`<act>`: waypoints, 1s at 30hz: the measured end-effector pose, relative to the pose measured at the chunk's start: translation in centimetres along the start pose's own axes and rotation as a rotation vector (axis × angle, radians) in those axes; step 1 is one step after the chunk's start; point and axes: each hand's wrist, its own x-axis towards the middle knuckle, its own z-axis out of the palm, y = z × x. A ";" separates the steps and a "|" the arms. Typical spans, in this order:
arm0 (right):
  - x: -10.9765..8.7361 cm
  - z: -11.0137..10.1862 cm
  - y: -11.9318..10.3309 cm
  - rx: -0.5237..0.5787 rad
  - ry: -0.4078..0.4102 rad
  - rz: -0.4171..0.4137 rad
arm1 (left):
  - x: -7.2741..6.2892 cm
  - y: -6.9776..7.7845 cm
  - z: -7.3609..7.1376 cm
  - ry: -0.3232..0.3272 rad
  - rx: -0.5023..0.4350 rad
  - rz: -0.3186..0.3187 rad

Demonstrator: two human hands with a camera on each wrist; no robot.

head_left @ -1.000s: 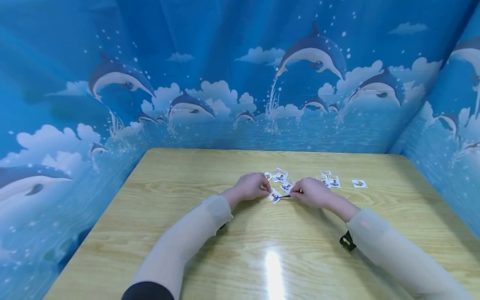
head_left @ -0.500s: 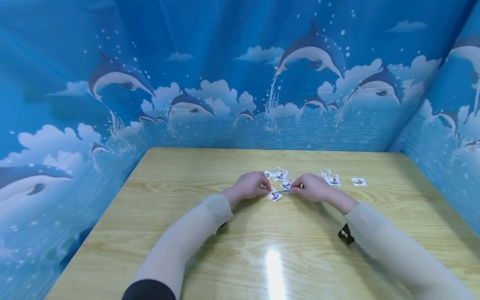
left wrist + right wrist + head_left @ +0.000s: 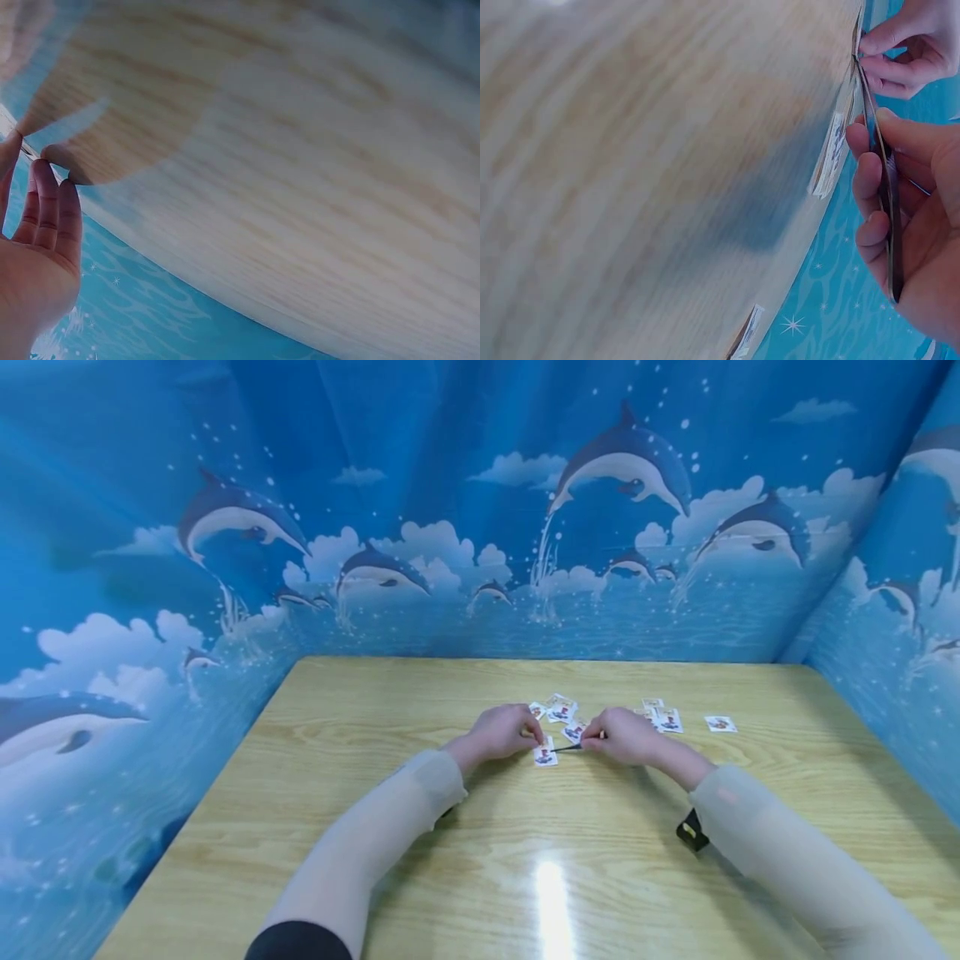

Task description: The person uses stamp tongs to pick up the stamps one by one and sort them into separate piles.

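A small white card (image 3: 546,755) with a cartoon print lies on the wooden table between the two hands. My left hand (image 3: 507,732) pinches its upper left edge with thumb and fingertips. In the right wrist view, my right hand (image 3: 922,225) grips a pair of dark metal tweezers (image 3: 890,202) along its length, fingers curled round it. The tweezers' tips point left and meet the card's right edge in the head view. Just behind lie several similar cards (image 3: 562,710), one (image 3: 573,732) partly overlapped by the right hand's fingers.
To the right of the right hand sits another group of cards (image 3: 670,720), with a single card (image 3: 721,724) farther right. A blue dolphin-print curtain (image 3: 450,610) borders the table (image 3: 375,693) at the back and sides.
The card between the hands has turned from slanted to nearly straight, its near end swinging left. The tweezers have shifted slightly; both hands stay at almost the same place.
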 end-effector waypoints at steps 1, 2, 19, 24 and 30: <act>-0.1 0.0 -0.1 -0.003 0.004 -0.008 | 0.0 0.0 0.0 0.000 -0.002 -0.004; -0.1 0.1 -0.2 -0.006 0.008 -0.015 | 0.0 0.0 0.0 -0.001 -0.005 -0.007; -0.2 0.6 -0.9 -0.107 0.119 -0.027 | -0.1 0.0 -0.3 -0.041 -0.026 -0.028; -0.1 0.7 -0.9 -0.109 0.121 -0.011 | -0.2 0.1 -0.3 -0.044 -0.036 -0.034; -0.5 0.7 -0.5 -0.098 0.140 -0.026 | -0.4 -0.4 -0.3 -0.030 -0.090 -0.016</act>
